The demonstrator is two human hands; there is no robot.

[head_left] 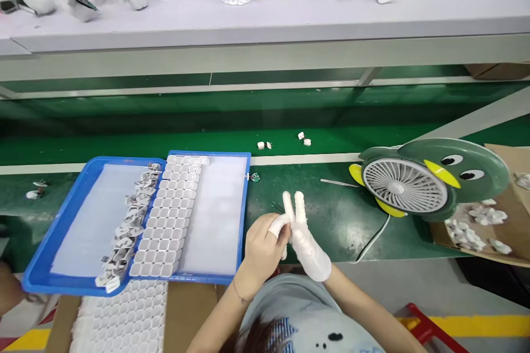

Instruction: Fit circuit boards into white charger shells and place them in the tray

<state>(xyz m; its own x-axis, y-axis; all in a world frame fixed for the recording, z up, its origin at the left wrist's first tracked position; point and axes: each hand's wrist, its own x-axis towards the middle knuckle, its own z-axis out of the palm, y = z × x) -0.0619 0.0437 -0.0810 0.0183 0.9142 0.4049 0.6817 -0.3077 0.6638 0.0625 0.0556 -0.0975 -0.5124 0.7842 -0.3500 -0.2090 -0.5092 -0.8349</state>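
Observation:
My left hand point(267, 245) is closed, its fingers pinching at the white glove on my other hand. A white cover wraps one of its fingers. My right hand point(307, 245) wears that thin white glove point(317, 265), with two fingers stretched up and apart; the other fingers are partly hidden behind my left hand. Both hands are together over the front edge of the green table. Just beyond them lie a few thin dark wires point(276, 207). A small green circuit board point(255, 177) rests near the tray's right edge.
To the left, a blue tray point(244, 215) holds rows of white plastic housings point(165, 218); another blue tray point(62, 215) holds wired parts point(132, 218). At right are a green fan point(403, 185) and a cardboard box point(443, 231) with white pieces. A white shelf point(281, 22) spans the back.

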